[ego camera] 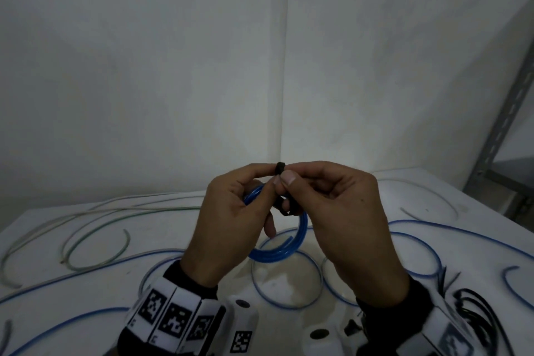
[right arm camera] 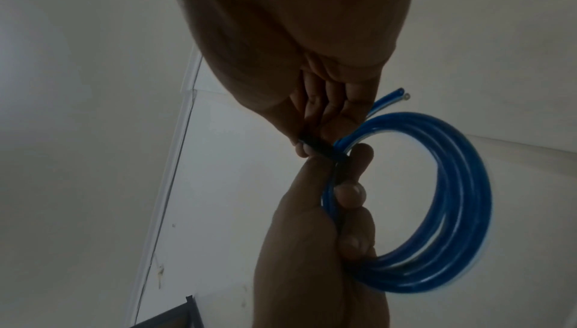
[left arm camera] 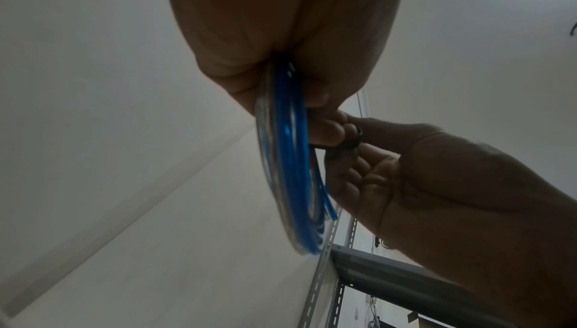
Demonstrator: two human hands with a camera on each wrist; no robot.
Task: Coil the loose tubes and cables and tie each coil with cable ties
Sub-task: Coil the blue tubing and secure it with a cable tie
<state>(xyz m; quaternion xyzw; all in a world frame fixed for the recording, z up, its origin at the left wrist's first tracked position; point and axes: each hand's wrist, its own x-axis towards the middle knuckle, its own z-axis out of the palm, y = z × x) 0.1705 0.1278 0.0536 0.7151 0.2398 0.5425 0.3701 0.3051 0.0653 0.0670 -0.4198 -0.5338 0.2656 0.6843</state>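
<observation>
A white table point(ego camera: 86, 240) filled the lower part of the head view, strewn with loose blue tubes point(ego camera: 433, 228) on the near and right side and pale green and white cables point(ego camera: 95, 220) on the left; a grey slotted-steel shelf upright point(ego camera: 502, 136) stood at the right edge against the white wall point(ego camera: 144, 66). Both hands were raised above the table, touching at the fingertips. The left hand point(ego camera: 231, 220) had its fingers curled round a coil of blue tubing point(right arm camera: 452, 210) of several turns, gripping it at one side, the two cut tube ends point(right arm camera: 402, 94) sticking out beside the right fingers. The right hand point(ego camera: 341, 211) pinched a black cable tie point(ego camera: 280, 167) between thumb and forefinger, the strap running round the bundled turns just beside the left thumb. A bundle of spare black cable ties point(ego camera: 476, 309) lay on the table by the right wrist. Bands of white blocks printed with square black-and-white coded markers point(ego camera: 173, 315) circled both wrists; tiny characters under the markers were too small to read.
</observation>
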